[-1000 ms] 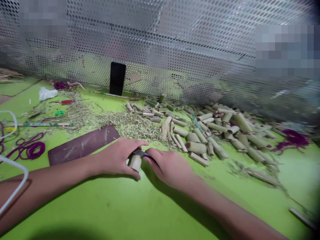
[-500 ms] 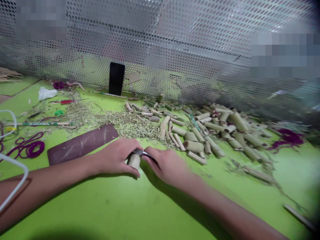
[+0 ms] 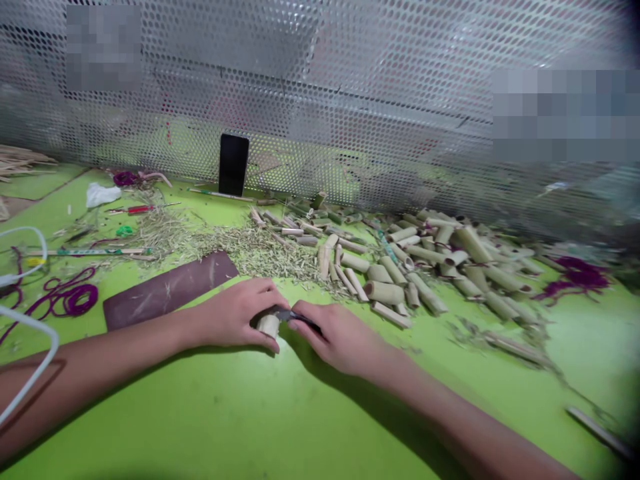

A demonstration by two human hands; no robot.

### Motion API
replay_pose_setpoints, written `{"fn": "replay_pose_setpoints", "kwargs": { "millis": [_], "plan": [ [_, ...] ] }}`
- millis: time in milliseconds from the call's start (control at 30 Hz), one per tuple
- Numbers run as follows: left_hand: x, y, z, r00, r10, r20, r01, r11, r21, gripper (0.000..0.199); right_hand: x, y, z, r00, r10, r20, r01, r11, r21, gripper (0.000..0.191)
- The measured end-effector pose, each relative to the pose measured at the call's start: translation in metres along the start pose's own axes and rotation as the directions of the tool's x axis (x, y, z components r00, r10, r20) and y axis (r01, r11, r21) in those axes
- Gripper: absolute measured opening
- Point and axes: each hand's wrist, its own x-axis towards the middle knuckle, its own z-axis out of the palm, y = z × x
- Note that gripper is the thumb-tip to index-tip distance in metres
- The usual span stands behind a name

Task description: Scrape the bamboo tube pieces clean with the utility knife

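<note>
Bright-green, smooth-topped table (image 3: 215, 413), and it's busy! Across it lies a flat, dark-brown rectangular strip (image 3: 165, 293); right behind that, a loose drift of pale-green plant shavings (image 3: 260, 252). Out to the strip's right, a great jumble of pale-green cut bamboo tubes (image 3: 427, 253)! To its left, a looped purple cord (image 3: 89, 298); farther back, a slim red-handled tool (image 3: 143, 209) and a crumpled white wad (image 3: 103, 195). Beyond the strip, a black rectangular phone (image 3: 233, 165) stands upright!

A dark shadow lies beneath the right forearm (image 3: 450, 417) at five o'clock. Pixelated blocks cover the mesh (image 3: 300, 100) at ten and two o'clock.
</note>
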Motion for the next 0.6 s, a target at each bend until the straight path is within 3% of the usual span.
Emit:
{"fn": "replay_pose_setpoints", "kwargs": {
  "millis": [300, 467, 600],
  "plan": [
    [0.001, 0.004, 0.0, 0.99, -0.142, -0.006, 0.142, 0.99, -0.005, 0.106, 0.003, 0.001, -0.002, 0.997, 0.067, -0.045, -0.068, 0.998, -0.003, 0.018],
    [0.004, 0.005, 0.001, 0.989, -0.146, 0.003, 0.146, 0.989, -0.037, 0.108, 0.007, -0.002, -0.004, 0.98, 0.107, -0.165, -0.081, 0.984, 0.158, 0.007],
    [0.006, 0.005, 0.002, 0.994, -0.109, 0.005, 0.109, 0.994, -0.024, 0.103, 0.01, -0.008, 0.002, 0.986, 0.065, -0.151, -0.023, 0.963, 0.27, 0.012]
  ]
}}
